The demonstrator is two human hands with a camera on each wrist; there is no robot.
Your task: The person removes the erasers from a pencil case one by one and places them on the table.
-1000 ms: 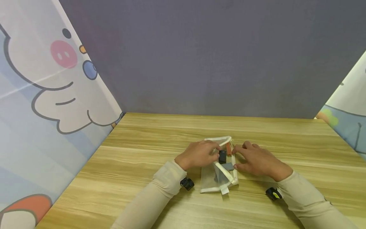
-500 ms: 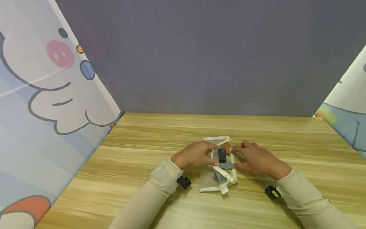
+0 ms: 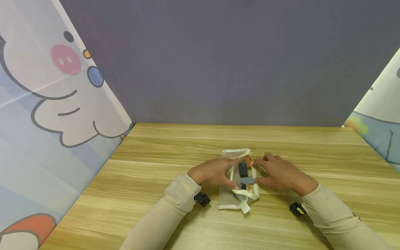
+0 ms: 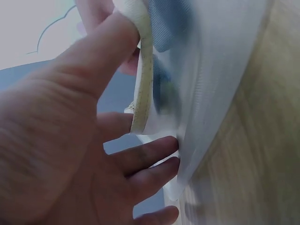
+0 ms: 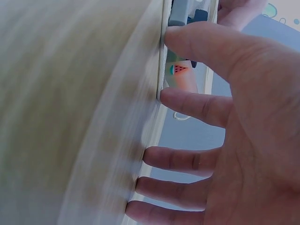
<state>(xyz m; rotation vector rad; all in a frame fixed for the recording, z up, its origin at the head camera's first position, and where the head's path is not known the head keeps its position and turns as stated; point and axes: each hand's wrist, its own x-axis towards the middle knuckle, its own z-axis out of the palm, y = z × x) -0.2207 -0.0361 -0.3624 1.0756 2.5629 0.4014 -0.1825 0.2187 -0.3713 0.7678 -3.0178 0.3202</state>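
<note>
A see-through mesh pouch (image 3: 228, 197) with white trim lies on the table, its mouth spread apart. Inside it I see a black block (image 3: 243, 169), a grey piece (image 3: 247, 180) and an orange-red piece (image 3: 248, 161); their exact kinds are unclear. From the left, my left hand (image 3: 212, 171) touches the mouth's trim (image 4: 144, 89) with thumb and index finger spread apart. My right hand (image 3: 282, 174) rests its fairly straight fingertips along the opposite edge. In the right wrist view, a watermelon-slice print shows on a pinkish item (image 5: 182, 75) inside.
The wood-grain table (image 3: 175, 146) extends around the pouch. A grey panel (image 3: 231, 62) stands at the back. Cartoon-printed sheets (image 3: 78, 104) hang at the sides. A white tag (image 3: 244, 207) hangs off the pouch's near end, and a cord loop (image 3: 252, 156) lies at its far end.
My left thumb has moved toward the near end, spreading the pouch's mouth wider. More of the contents now shows. The right hand has stayed almost still.
</note>
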